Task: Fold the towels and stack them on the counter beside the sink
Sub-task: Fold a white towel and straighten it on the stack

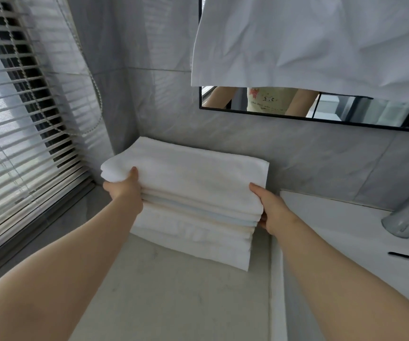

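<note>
Left hand [124, 190] and right hand [272, 212] are clamping the upper layers of the folded towel stack [193, 188], which is sitting on the table [174, 303] beside the sink [341, 242]. Looking nearly done; hanging white cloth [297, 40] possibly remaining.

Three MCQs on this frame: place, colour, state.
1. Where is the towel stack?
A) on the counter left of the sink
B) in the sink
C) on the floor
2. Its colour?
A) red
B) white
C) black
3. The hands?
A) both idle
B) only one touches it
C) left hand and right hand both grip its upper layers

1A: it rests on the counter by the sink.
2B: the layers look white or near-white.
3C: a thumb lies on top at each end.
</note>
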Demonstrator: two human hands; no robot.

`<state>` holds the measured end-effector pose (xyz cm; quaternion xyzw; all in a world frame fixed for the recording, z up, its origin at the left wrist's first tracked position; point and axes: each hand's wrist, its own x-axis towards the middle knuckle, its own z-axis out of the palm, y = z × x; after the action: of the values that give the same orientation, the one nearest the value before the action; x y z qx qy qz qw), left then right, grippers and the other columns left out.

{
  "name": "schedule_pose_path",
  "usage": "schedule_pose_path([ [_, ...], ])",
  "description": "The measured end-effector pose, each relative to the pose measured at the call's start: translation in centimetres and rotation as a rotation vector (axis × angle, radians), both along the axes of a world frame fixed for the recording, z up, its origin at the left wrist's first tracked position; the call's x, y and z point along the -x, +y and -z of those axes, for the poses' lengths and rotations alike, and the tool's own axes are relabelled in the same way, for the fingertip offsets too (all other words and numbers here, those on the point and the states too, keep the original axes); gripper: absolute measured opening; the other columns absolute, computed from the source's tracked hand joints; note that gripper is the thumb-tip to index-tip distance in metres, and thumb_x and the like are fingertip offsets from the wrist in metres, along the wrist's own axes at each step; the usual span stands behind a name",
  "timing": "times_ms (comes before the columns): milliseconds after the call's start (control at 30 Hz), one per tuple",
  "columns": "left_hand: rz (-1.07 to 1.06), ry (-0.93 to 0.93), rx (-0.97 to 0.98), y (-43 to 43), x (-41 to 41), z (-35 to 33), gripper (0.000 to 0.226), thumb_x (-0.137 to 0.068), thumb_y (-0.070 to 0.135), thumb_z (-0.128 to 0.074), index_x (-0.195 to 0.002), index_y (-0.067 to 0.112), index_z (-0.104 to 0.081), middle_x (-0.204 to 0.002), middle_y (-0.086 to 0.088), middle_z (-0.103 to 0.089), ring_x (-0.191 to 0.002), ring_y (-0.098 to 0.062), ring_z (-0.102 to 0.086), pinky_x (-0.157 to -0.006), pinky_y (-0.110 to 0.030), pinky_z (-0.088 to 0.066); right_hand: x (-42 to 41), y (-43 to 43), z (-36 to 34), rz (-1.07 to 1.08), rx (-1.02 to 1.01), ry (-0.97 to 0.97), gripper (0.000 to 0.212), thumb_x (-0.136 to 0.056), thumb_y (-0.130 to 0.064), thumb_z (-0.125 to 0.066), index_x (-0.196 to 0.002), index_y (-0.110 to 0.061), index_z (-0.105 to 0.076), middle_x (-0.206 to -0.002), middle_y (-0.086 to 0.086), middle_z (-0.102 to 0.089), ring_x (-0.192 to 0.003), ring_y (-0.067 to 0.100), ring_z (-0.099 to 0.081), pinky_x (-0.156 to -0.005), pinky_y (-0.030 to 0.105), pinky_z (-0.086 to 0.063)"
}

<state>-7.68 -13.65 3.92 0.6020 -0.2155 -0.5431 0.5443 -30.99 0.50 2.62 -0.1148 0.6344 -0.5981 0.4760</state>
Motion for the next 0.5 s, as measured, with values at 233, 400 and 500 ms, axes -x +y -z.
schedule_pose_path([
  [233, 0.065, -0.198, -0.119, 4.4, 3.6, 0.3, 0.091, -0.08, 0.06, -0.059, -0.149, 0.023, -0.012, -0.152, -0.003, -0.018, -0.136, -0.027, -0.025, -0.107, -0.04, -0.027, 0.1, 2.2, -1.4, -0.138, -0.2, 0.009, 0.036, -0.085, -0.052, -0.058, -0.081, -0.016, -0.056, -0.084, 0.005, -0.06, -0.079, 0.021, -0.056, -0.091, 0.037, -0.044],
  [400, 0.095, -0.034, -0.202, 5.7, 6.2, -0.1, 0.099, -0.067, 0.063, -0.069, -0.145, 0.028, -0.018, -0.146, -0.002, -0.027, -0.128, -0.03, -0.036, -0.102, -0.043, -0.036, 0.1, 3.1, -2.4, -0.223, -0.208, 0.065, 0.029, -0.083, -0.046, -0.062, -0.089, -0.017, -0.059, -0.094, 0.003, -0.061, -0.085, 0.018, -0.055, -0.097, 0.042, -0.033],
  [500, 0.102, -0.028, -0.22, 5.7, 6.3, -0.2, 0.098, -0.065, 0.064, -0.071, -0.142, 0.026, -0.022, -0.143, -0.003, -0.03, -0.125, -0.03, -0.038, -0.103, -0.042, -0.037, 0.1, 3.1, -3.2, -0.209, -0.158, 0.009, 0.027, -0.081, -0.042, -0.066, -0.09, -0.017, -0.06, -0.097, 0.002, -0.061, -0.089, 0.019, -0.054, -0.102, 0.048, -0.028],
])
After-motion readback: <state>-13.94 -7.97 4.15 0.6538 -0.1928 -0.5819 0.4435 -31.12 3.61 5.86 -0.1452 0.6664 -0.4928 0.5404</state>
